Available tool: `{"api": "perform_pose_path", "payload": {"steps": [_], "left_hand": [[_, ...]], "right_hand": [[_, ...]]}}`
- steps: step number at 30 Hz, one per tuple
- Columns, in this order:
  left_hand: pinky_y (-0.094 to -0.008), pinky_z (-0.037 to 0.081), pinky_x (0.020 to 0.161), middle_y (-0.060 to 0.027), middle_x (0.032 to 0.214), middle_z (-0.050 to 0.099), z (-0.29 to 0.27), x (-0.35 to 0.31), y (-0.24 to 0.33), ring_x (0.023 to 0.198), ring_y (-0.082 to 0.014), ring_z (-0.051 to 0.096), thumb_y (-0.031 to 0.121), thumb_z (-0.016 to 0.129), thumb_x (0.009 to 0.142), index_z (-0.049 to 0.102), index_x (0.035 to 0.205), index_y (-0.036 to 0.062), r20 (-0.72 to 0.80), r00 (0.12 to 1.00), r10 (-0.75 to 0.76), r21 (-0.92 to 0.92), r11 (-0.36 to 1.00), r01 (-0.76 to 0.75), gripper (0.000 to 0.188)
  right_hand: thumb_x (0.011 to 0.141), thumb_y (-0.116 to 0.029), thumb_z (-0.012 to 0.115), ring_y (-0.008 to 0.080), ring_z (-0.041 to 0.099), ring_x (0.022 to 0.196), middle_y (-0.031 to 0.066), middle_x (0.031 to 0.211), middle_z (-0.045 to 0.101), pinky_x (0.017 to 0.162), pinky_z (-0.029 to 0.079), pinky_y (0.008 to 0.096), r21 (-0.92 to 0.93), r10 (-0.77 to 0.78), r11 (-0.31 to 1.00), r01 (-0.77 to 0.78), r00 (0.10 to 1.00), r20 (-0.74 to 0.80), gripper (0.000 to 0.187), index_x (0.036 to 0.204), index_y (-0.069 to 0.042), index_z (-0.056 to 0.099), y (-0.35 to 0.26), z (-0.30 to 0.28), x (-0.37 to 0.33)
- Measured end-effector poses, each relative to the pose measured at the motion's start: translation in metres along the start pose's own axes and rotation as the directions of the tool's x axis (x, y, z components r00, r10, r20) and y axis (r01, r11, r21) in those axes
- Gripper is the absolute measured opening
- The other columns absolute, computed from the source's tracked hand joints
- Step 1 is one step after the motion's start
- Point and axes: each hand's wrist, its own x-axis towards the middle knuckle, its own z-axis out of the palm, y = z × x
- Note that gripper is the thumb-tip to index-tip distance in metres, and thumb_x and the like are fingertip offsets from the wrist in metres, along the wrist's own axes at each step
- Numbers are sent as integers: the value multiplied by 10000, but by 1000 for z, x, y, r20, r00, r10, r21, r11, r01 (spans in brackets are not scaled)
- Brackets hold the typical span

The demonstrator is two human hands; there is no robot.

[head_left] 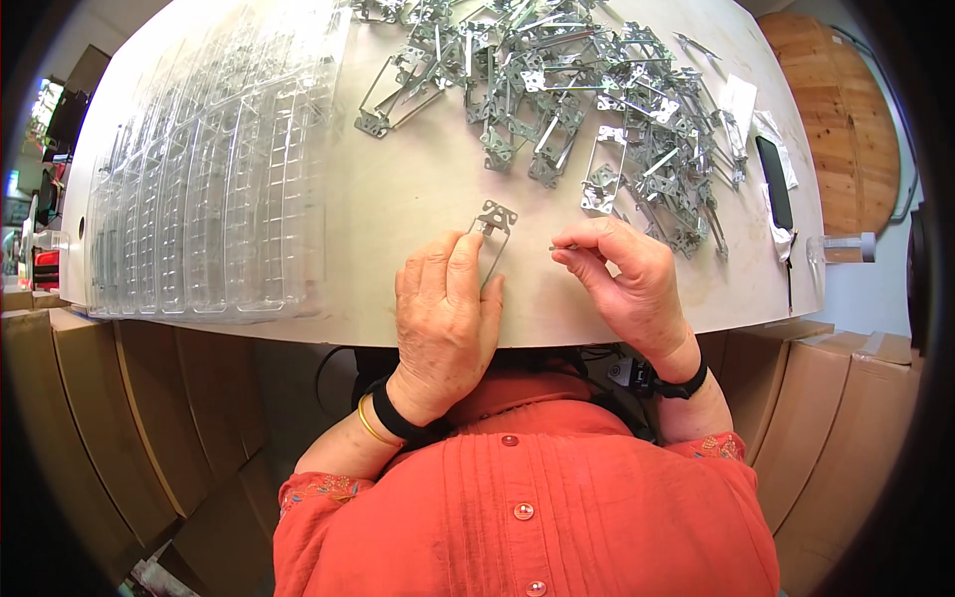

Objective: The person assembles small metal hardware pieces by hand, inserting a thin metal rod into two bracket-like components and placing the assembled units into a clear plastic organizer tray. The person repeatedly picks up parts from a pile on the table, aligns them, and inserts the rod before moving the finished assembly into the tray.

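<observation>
Near the table's front edge, my left hand [441, 308] is closed round a flat metal bracket frame [494, 221]. The far end of this frame, a cut-out plate, sticks out past my fingertips, and the near end is hidden under the hand. To its right, my right hand [625, 274] pinches a small thin metal piece [563, 248] between thumb and forefinger; its exact kind is too small to make out. A gap separates the two hands. Beyond them lies a heap of similar metal bracket frames [557, 80], the nearest one [601, 187] just past my right hand.
Stacked clear plastic trays [214, 189] cover the table's left side. At the right lie a dark phone [773, 184], white wrapping [737, 104] and a clear container [846, 248] at the edge. Cardboard boxes [149, 408] stand below the table on both sides.
</observation>
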Motion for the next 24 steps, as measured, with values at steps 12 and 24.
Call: {"api": "perform_pose_path", "payload": {"steps": [12,24], "left_hand": [[-446,606,886,-200,1232,751,-5,1,2,1033,-386,742,-44,832,799,646,1404,-26,-3,999,53,-191,980,-53,633],[-449,609,897,-193,1227,744,-4,-2,3,1047,-387,742,-33,845,786,639,1390,-17,35,999,36,-221,975,-28,638]], "right_hand": [[962,67,803,200,782,839,109,991,791,732,614,310,128,63,990,-52,994,-85,186,1125,-11,758,-5,2,-3],[956,50,806,237,765,815,116,958,772,714,587,338,98,65,993,-63,998,-26,172,1107,-15,755,-1,7,-5]]}}
